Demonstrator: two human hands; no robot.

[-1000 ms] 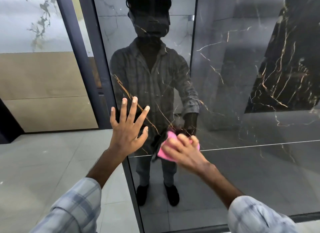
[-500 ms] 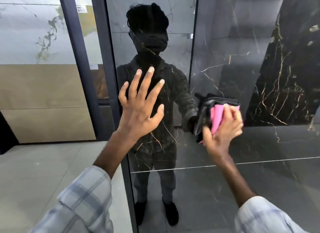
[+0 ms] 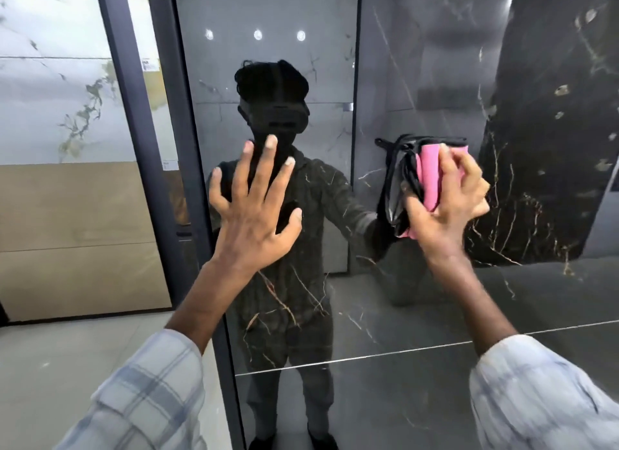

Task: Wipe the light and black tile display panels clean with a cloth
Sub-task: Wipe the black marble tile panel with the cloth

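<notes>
While right hand point(image 3: 445, 211) grips pink cloth point(image 3: 429, 178), left hand point(image 3: 254, 208) splayed on glossy black panel point(image 3: 418, 315) beside grey floor point(image 3: 67, 355).

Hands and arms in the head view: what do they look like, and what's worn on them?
The left hand and right hand are bare: no gloves, rings or watch visible. Forearms are uncovered; the left sleeve and right sleeve are pale blue-and-white checked shirt fabric.
</notes>
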